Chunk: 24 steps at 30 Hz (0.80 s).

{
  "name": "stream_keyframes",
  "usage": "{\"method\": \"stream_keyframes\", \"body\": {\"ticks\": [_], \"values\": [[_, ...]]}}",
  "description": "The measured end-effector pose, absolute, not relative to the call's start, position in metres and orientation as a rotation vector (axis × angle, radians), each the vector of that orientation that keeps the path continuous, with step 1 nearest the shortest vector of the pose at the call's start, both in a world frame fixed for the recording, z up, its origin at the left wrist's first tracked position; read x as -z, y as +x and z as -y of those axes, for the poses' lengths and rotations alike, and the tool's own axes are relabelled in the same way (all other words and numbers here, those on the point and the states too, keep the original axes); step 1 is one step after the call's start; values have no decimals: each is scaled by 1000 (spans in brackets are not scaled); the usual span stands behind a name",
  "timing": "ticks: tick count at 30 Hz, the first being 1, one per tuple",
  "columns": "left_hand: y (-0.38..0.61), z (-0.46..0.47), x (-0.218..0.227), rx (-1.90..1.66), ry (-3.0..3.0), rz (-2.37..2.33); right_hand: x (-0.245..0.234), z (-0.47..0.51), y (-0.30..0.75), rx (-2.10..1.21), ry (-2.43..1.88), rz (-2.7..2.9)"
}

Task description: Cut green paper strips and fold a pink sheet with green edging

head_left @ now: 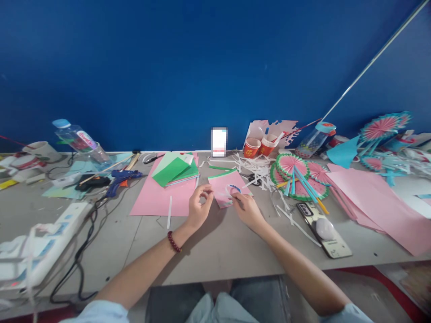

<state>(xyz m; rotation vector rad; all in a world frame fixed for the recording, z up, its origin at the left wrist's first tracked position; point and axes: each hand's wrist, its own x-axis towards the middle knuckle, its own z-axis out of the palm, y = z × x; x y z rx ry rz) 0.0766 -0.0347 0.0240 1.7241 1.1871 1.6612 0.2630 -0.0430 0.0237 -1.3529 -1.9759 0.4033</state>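
A small pink paper piece (pixel 221 180) with a green strip along its top edge lies in front of me, between my hands. My left hand (pixel 199 207) is closed in a pinch by the paper's left edge; what its fingertips hold is too small to make out. Over the paper's lower right part, my right hand (pixel 248 210) pinches a thin ring with a blue inner side, which looks like a tape roll (pixel 233 187). Left of my hands, green paper sheets (pixel 173 171) rest on a large pink sheet (pixel 146 202), with a white strip (pixel 170 211) near its front edge.
Paper scraps (pixel 251 165) lie behind my right hand, near red paper cups (pixel 252 148). Watermelon-patterned paper fans (pixel 292 168), a phone (pixel 336 242) and pink sheets (pixel 380 197) are at right. A blue glue gun (pixel 117 179), cables and a power strip (pixel 60 229) are at left.
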Motion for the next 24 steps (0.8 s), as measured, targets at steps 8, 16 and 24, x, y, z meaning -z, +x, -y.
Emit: {"method": "stream_keyframes", "body": {"ticks": [8,16,24], "values": [[78,49,-33,-1639,2127,-951,-27,38,269,-445,-1366,1946],[78,56,-35,-1586,2336,-806,-30,38,269,-524,-1303,1842],[80,69,-39,-1489,2924,-385,-34,40,273,-374,-1302,1733]]}}
